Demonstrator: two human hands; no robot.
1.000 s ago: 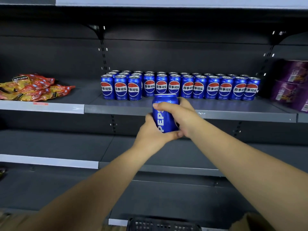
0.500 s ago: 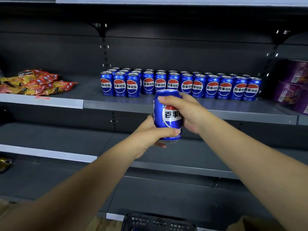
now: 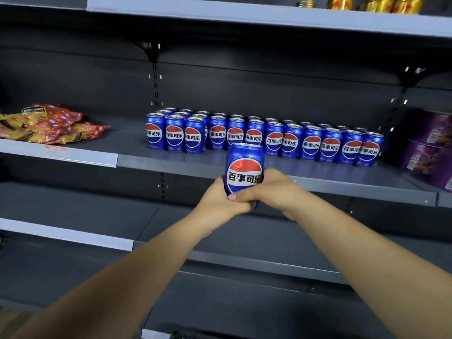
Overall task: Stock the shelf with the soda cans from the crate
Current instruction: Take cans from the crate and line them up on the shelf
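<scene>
Item: one blue soda can (image 3: 244,167), upright, logo facing the camera, held in the air just in front of the lip of the middle shelf (image 3: 171,165) and not yet resting on it. Hands: left hand (image 3: 218,202) and right hand (image 3: 276,189) were both closed around the lower body of the can, fingers overlapping at its base, top half left bare. Stock already placed: matching stocked cans (image 3: 274,139) stood upright in close rows several deep along the shelf, labels forward, with a bare strip of shelf in front of them. Adjacent goods: red and yellow snack packets (image 3: 49,126) heaped at the left end, purple boxes (image 3: 430,148) at the right end, gold cans (image 3: 376,3) on the shelf above. Crate: could not be made out in the view. Step in hand, as judged: carrying a single can up to its place, logo apparently already turned to match the rows. Next move would call for lifting the base clear of the shelf lip, setting the can down upright on the bare strip just ahead of the rows, label outward, then loosening both hands without nudging the neighbours.
</scene>
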